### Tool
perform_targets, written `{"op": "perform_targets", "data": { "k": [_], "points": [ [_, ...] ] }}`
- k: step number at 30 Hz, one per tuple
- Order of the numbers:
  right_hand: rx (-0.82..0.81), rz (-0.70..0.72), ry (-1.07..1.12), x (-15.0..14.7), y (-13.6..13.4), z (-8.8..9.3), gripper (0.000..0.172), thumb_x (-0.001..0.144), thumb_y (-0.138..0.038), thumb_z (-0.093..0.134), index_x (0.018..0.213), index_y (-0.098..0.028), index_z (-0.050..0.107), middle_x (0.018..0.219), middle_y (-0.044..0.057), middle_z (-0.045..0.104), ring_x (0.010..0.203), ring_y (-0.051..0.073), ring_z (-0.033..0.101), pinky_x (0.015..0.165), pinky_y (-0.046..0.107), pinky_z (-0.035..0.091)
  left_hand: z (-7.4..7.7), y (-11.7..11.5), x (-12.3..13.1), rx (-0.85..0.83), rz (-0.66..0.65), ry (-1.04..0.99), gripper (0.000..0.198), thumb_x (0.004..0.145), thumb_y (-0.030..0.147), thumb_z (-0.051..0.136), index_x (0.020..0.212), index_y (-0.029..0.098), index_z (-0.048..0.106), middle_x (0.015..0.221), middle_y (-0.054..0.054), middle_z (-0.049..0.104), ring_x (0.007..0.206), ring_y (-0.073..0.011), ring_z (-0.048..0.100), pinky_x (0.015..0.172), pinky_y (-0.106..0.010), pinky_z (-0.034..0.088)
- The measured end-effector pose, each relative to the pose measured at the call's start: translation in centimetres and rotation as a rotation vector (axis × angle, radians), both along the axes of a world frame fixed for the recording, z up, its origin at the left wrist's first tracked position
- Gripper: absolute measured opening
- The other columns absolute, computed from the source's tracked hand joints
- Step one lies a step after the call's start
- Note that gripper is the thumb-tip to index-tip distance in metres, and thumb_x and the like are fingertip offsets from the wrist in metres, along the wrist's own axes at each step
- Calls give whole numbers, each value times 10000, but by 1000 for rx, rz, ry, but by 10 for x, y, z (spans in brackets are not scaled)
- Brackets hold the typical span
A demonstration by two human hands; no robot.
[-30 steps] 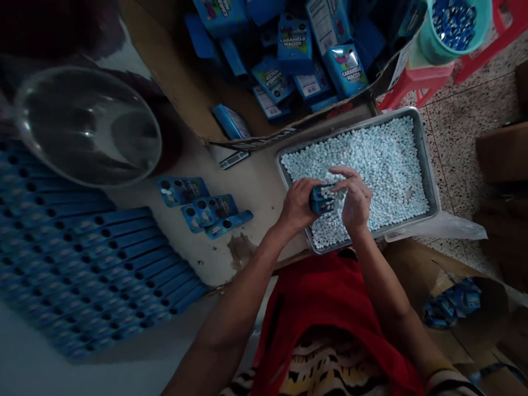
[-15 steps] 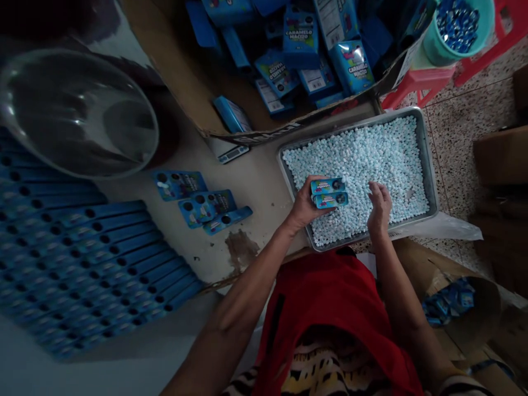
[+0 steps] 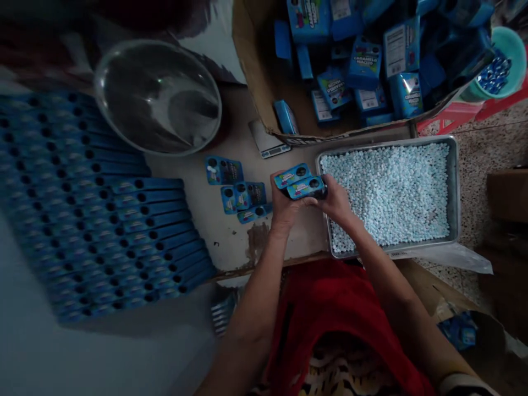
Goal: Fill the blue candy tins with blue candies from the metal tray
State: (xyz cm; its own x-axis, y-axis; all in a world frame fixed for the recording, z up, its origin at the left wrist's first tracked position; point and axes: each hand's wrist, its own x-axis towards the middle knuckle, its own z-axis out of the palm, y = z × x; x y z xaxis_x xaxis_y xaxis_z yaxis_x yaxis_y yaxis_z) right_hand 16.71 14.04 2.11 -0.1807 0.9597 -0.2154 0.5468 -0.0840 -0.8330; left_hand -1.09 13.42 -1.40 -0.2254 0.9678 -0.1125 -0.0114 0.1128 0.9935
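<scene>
Two small blue candy boxes [image 3: 306, 187] lie side by side between my hands, their printed ends with dark round holes facing up. My left hand [image 3: 284, 208] is wrapped round them from the left and below. From the right, my right hand [image 3: 336, 202] closes its fingers on the nearer box's end. Both hands are over the table, just left of a metal tray [image 3: 455, 192] full of small pale blue and white candies [image 3: 391, 192]. Several similar blue boxes [image 3: 243, 196] stand on the table left of my left hand.
Packed rows of blue boxes [image 3: 124, 236] fill the left side. Behind them stands a steel bowl [image 3: 159, 99], with a small scale [image 3: 269, 142] to its right. A large cardboard box [image 3: 256, 82] of blue packs sits at the back. A teal tub [image 3: 511, 60] is far right.
Both hands have shifted from over the tray to its left side with the two boxes. My right hand, open above the candies before, now grips a box. The view has turned left.
</scene>
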Motion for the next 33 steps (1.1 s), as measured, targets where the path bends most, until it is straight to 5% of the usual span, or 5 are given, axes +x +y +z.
{"op": "perform_targets", "data": {
  "k": [6, 13, 18, 23, 33],
  "points": [
    [11, 301, -265, -20, 72, -7, 399, 913, -448, 873, 1220, -245, 719, 1167, 77, 827, 1082, 327, 757, 844, 335, 478, -30, 29, -14, -32, 180, -177, 958, 525, 612, 1087, 1285, 280, 609, 1150, -22, 676, 1047, -222, 703, 949, -325, 592],
    [109, 418, -507, -33, 69, -18, 353, 1069, -364, 712, 1391, -218, 716, 1349, 143, 804, 1277, 373, 669, 1052, 433, 466, -39, 45, -10, -81, 299, -217, 614, 695, 556, 998, 1088, 236, 652, 1034, -7, 657, 993, -182, 671, 907, -280, 560],
    [159, 325, -503, -6, 42, -3, 326, 1028, -254, 704, 1347, -203, 751, 1330, 171, 774, 1270, 387, 618, 1076, 487, 496, -40, 54, -27, -41, 254, -48, 577, 844, 705, 877, 1092, 222, 682, 1055, -33, 730, 1052, -211, 708, 1015, -327, 573],
    [231, -170, -739, 96, 32, 7, 419, 1085, -415, 608, 1409, -176, 726, 1425, 236, 687, 1318, 436, 560, 1151, 635, 446, -41, 47, -53, -54, 153, 351, 529, 908, 577, 879, 1264, 219, 721, 1265, -112, 784, 1220, -284, 744, 1127, -414, 569],
    [-8, -55, -708, 147, 8, 26, 250, 948, -288, 628, 1111, -191, 791, 1128, 152, 739, 944, 294, 668, 802, 385, 467, 29, 38, -60, 202, 77, 399, 464, 937, 548, 882, 1266, 260, 728, 1271, -76, 771, 1241, -270, 752, 1107, -400, 613]
  ]
}}
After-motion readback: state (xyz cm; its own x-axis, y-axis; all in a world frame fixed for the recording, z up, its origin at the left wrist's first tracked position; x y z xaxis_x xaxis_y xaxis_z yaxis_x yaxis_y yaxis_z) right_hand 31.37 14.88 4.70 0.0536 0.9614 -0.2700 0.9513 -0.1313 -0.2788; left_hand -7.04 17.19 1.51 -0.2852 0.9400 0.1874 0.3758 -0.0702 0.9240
